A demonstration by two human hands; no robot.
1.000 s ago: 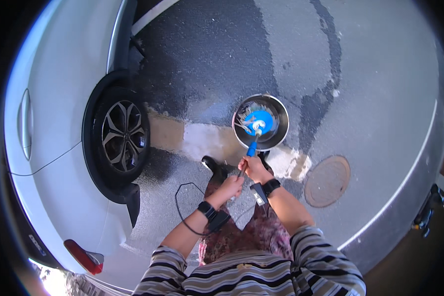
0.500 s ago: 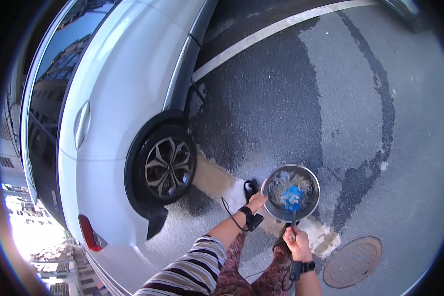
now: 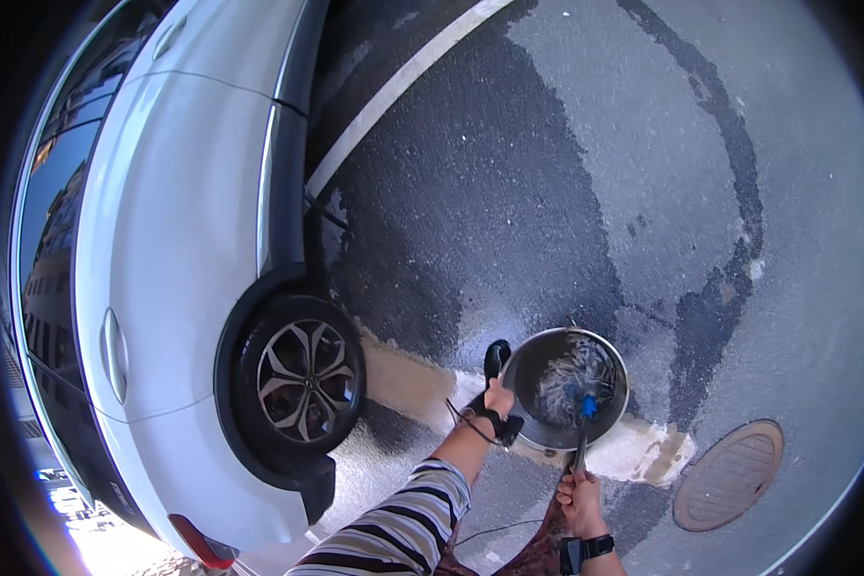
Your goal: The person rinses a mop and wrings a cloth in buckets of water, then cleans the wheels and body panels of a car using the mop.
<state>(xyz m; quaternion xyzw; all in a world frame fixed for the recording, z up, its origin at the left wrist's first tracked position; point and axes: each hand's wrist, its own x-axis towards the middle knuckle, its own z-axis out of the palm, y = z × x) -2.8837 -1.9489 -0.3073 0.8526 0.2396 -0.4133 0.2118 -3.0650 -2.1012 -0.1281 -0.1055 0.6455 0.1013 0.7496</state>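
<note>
My left hand (image 3: 497, 398) is closed on the left rim of a round metal basin (image 3: 538, 367), which has a dark inside and seems to hold water. Gripped in my right hand (image 3: 580, 501) is the dark handle of a mop with a blue head joint (image 3: 588, 406). Its pale strands (image 3: 586, 365) spread inside the basin, looking wet and smeared by motion. The handle slopes from the basin's near edge down to my right fist. Both wrists wear black bands with small devices, and a thin cable hangs by the left one.
A white car (image 3: 173, 240) stands on the left, its wheel (image 3: 307, 370) close to my left arm. Wet and dry asphalt (image 3: 451, 192) stretches ahead, crossed by a white painted line (image 3: 403, 82). A round manhole cover (image 3: 728, 475) lies at the lower right.
The mop's strands, earlier bunched and raised around the blue joint, now spread lower in the basin. My right hand has drawn back toward me. The view has shifted, with the car further left.
</note>
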